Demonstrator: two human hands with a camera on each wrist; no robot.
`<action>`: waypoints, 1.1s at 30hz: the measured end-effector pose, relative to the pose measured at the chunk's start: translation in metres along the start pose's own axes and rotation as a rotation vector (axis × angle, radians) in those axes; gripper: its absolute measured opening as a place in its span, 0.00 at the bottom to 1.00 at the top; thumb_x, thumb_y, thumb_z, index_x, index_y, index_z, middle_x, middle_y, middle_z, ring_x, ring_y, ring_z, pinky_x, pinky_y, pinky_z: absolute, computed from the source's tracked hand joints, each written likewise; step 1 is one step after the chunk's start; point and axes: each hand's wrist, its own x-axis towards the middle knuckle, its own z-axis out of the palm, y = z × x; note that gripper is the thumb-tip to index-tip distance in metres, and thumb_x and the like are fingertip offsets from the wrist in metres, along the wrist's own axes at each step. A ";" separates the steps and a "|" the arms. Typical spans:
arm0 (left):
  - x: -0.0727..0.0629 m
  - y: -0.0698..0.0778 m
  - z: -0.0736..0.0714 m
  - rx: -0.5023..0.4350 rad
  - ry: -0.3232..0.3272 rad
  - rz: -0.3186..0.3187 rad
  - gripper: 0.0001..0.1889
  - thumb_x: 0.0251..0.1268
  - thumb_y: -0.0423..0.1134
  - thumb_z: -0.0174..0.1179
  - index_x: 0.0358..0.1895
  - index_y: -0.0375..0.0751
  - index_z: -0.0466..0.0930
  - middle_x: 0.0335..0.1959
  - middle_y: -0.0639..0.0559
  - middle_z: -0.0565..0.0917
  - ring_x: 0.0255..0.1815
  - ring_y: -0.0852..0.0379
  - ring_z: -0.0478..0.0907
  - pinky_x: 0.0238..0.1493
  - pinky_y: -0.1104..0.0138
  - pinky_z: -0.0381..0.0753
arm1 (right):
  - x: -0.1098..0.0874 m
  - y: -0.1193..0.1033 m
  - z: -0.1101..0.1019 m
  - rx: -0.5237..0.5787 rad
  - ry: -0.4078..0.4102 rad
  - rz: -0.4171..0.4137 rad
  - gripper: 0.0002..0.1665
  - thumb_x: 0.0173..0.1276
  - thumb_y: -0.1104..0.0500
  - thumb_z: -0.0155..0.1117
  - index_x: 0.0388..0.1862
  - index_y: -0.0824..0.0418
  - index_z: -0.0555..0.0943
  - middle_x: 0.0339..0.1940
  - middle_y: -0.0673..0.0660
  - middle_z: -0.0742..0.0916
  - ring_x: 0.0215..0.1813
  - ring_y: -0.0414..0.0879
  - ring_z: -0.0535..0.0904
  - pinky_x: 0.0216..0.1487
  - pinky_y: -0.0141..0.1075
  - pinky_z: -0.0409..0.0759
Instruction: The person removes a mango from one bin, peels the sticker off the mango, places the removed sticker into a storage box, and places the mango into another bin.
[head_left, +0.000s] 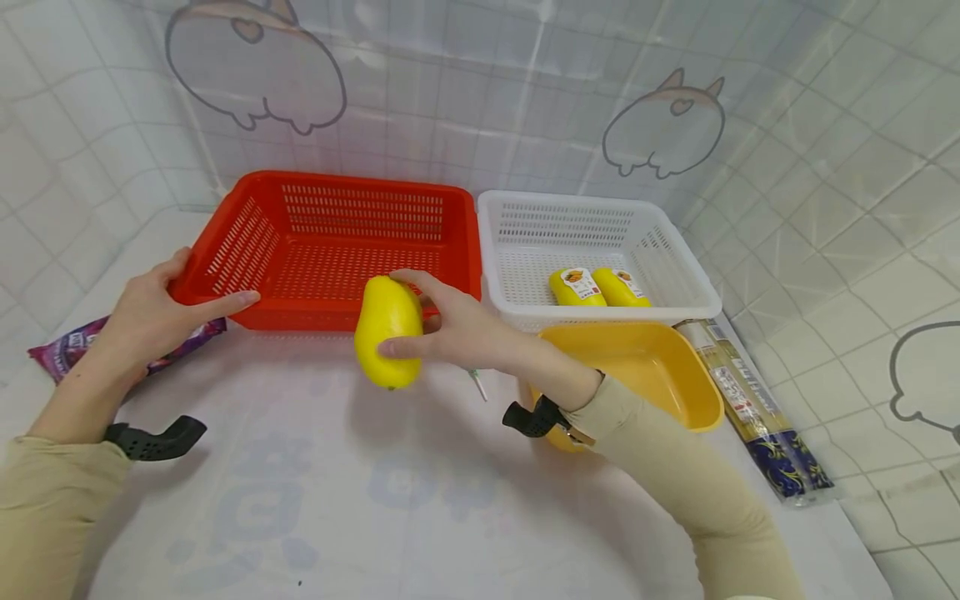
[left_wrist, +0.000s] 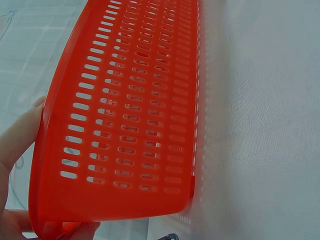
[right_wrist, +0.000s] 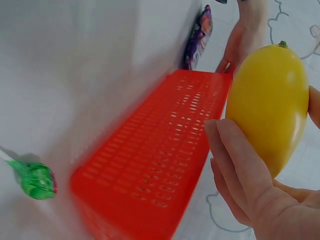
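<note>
Indoor nook: white tabletop (head_left: pixel 337 508), cartoon-printed walls (head_left: pixel 465 108).

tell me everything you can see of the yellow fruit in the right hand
The yellow fruit looks like a mango: bright yellow, smooth and glossy, a plump oval that narrows toward the far end in the head view. The right wrist view shows a small green stem nub at one end; no label is visible. The right hand grips it between thumb and fingers, above the white table, at the near side of the red basket.
</note>
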 end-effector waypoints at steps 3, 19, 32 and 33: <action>0.001 -0.002 0.001 -0.006 -0.002 0.000 0.61 0.61 0.68 0.61 0.80 0.45 0.26 0.76 0.25 0.54 0.66 0.28 0.58 0.34 0.70 0.71 | 0.007 -0.006 -0.004 -0.020 0.009 0.003 0.50 0.62 0.45 0.74 0.78 0.43 0.58 0.60 0.50 0.77 0.54 0.47 0.80 0.48 0.35 0.84; 0.001 -0.002 0.001 0.007 0.011 0.002 0.61 0.61 0.68 0.61 0.80 0.44 0.27 0.72 0.23 0.57 0.64 0.26 0.59 0.31 0.69 0.73 | 0.038 -0.025 -0.018 -0.031 -0.009 -0.006 0.47 0.63 0.47 0.72 0.77 0.46 0.60 0.65 0.49 0.75 0.63 0.44 0.71 0.48 0.32 0.84; -0.001 -0.002 0.001 0.005 0.011 0.006 0.61 0.61 0.68 0.60 0.80 0.43 0.26 0.72 0.22 0.57 0.64 0.26 0.59 0.31 0.70 0.74 | 0.052 -0.038 -0.021 0.057 -0.016 0.007 0.47 0.62 0.48 0.74 0.76 0.45 0.60 0.64 0.49 0.74 0.63 0.45 0.71 0.46 0.32 0.85; -0.001 -0.002 0.001 0.005 0.012 0.006 0.62 0.61 0.68 0.61 0.80 0.43 0.26 0.72 0.22 0.57 0.64 0.26 0.59 0.31 0.69 0.76 | 0.054 -0.039 -0.021 0.071 -0.016 0.009 0.47 0.62 0.49 0.74 0.76 0.45 0.61 0.63 0.48 0.75 0.62 0.45 0.71 0.45 0.32 0.85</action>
